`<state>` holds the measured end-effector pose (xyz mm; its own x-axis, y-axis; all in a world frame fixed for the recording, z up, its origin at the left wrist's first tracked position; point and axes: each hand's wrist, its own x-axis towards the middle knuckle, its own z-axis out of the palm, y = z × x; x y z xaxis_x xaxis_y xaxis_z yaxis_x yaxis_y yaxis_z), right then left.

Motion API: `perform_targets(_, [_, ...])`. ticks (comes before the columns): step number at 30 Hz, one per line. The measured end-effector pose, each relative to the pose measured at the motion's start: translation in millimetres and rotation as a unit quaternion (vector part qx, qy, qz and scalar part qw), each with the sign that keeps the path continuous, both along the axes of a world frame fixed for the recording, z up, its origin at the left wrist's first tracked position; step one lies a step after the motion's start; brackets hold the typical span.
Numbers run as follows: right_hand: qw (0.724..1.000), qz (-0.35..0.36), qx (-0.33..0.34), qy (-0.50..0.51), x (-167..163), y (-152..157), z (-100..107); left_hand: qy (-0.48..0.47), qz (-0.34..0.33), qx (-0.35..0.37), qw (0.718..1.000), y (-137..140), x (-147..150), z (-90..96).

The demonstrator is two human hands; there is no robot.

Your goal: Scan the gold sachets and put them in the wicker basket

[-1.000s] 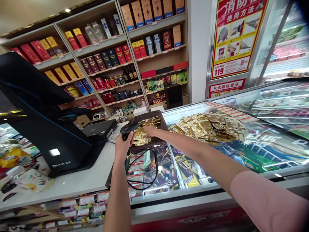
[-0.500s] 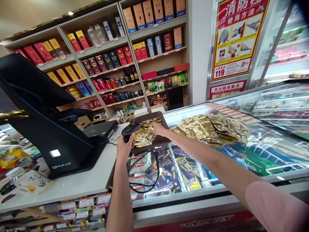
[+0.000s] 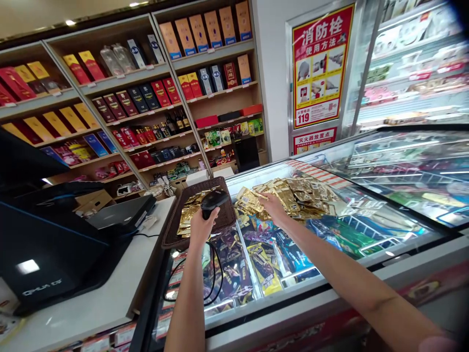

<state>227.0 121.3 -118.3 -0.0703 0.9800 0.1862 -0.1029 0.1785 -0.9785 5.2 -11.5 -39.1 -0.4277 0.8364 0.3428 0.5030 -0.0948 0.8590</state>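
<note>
My left hand (image 3: 202, 226) is wrapped round the handle of a black barcode scanner (image 3: 214, 200), whose head is above the basket's right part. A dark cord hangs in loops below that hand. Several gold foil packets (image 3: 188, 215) lie in the brown woven basket (image 3: 229, 210) under and beside the scanner. My right hand (image 3: 271, 206) is at the near left edge of a heap of gold packets (image 3: 308, 193) on the freezer's glass top. Its fingers are closed on a gold packet (image 3: 249, 199) at the heap's left end; the fingertips are partly hidden.
Under the freezer glass (image 3: 234, 274) are colourful bagged goods. A white counter (image 3: 106, 278) at the left carries a black monitor stand (image 3: 54, 244) and a flat black device (image 3: 120, 215). Shelves of boxes (image 3: 139, 98) line the back wall, beside a red poster (image 3: 322, 68).
My right hand has moved from the basket to the heap of gold packets on the right. The scanner in my left hand is now over the basket. The view has turned right.
</note>
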Motion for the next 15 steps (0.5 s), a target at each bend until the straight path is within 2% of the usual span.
perform_targets(6, [0.999, -0.023, -0.027, -0.005, 0, -4, 5, 0.036, -0.036, -0.04, 0.998, -10, -3, -13.5])
perform_targets(11, [0.999, -0.037, -0.017, -0.028, 0, -17, 16, 0.026, -0.039, -0.066, 0.997, -13, 2, -10.6])
perform_targets(15, [1.0, -0.013, -0.02, -0.018, -1, -23, 16, 0.021, -0.039, -0.079, 0.996, -15, 5, -7.4])
